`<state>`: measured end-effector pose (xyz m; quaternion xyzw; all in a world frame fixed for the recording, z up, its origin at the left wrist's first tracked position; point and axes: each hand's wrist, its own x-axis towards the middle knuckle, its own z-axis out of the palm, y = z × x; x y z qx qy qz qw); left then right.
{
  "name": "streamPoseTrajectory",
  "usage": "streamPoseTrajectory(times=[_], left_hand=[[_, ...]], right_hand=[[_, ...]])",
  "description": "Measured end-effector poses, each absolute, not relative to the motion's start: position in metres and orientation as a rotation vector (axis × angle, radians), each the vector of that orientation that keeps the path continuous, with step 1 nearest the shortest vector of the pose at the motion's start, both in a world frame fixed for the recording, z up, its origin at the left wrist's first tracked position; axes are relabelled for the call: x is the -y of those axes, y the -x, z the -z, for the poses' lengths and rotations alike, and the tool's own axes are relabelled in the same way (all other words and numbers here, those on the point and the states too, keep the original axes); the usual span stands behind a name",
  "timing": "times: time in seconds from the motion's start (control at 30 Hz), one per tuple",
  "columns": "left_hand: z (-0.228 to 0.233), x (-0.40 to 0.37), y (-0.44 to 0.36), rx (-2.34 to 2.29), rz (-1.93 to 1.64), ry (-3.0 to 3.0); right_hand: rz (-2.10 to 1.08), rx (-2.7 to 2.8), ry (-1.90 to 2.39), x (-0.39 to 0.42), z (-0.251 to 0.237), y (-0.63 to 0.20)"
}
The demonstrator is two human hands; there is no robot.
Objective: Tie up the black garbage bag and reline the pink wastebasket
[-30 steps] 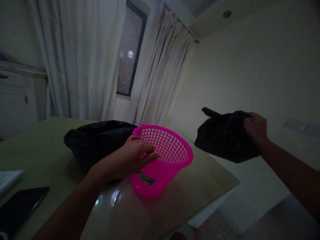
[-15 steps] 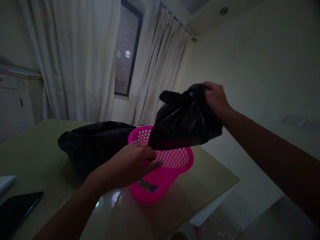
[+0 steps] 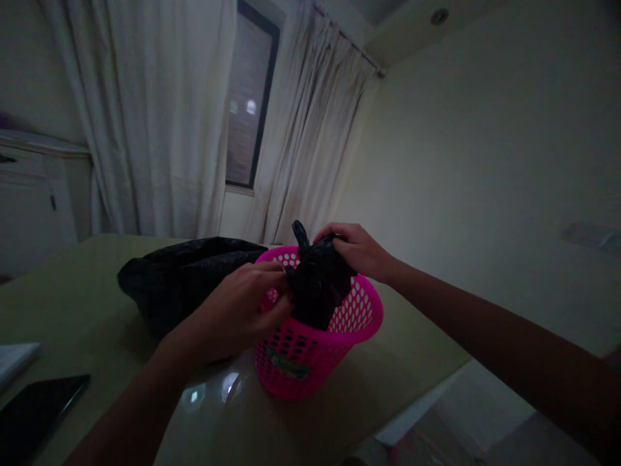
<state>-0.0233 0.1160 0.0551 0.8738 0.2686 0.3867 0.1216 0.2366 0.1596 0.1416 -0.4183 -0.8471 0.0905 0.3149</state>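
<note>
A pink perforated plastic basket [image 3: 356, 320] stands on the table with a black plastic bag [image 3: 315, 285] partly inside it. The bag's lower part sits within the rim, and a twisted tip sticks up above. From the right, my right hand [image 3: 356, 249] grips the bag's upper part, its fingers closed on the plastic. At the basket's near left rim, my left hand [image 3: 252, 307] has its fingers pinched at the bag's left edge; its fingertips are partly hidden. Behind my left forearm lies a second, larger black plastic bag [image 3: 179, 278].
A dark flat device [image 3: 41, 411] and a white flat object [image 3: 17, 359] lie at the table's left. The table [image 3: 228, 427] has its edge on the right, close to the basket. Curtains, a window and a cabinet stand behind.
My right hand has lowered the black bag from above the basket into its opening, moving down and left. My left hand has stayed near the basket's left rim.
</note>
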Motion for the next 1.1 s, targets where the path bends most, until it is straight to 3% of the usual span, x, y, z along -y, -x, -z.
streamPoseTrajectory(times=[0.17, 0.33, 0.63, 0.9, 1.1], left_hand=[[-0.046, -0.126, 0.012, -0.966, -1.405, -2.414], [-0.037, -0.127, 0.003, -0.909, -1.342, -2.24], [-0.042, -0.123, 0.005, -1.055, -1.381, -2.333], [-0.05, -0.115, 0.005, -1.156, -1.248, -2.398], [-0.054, -0.126, 0.034, -1.524, -1.403, -2.341]], right_hand=[[-0.284, 2.212, 1.054, -0.149, -0.14, -0.238], [-0.384, 2.362, 0.874, -0.133, -0.142, -0.234], [-0.031, 2.585, 0.622, -0.118, -0.133, -0.237], [0.075, 2.545, 0.635, -0.109, -0.135, -0.236], [0.168, 2.469, 0.903, -0.141, -0.136, -0.295]])
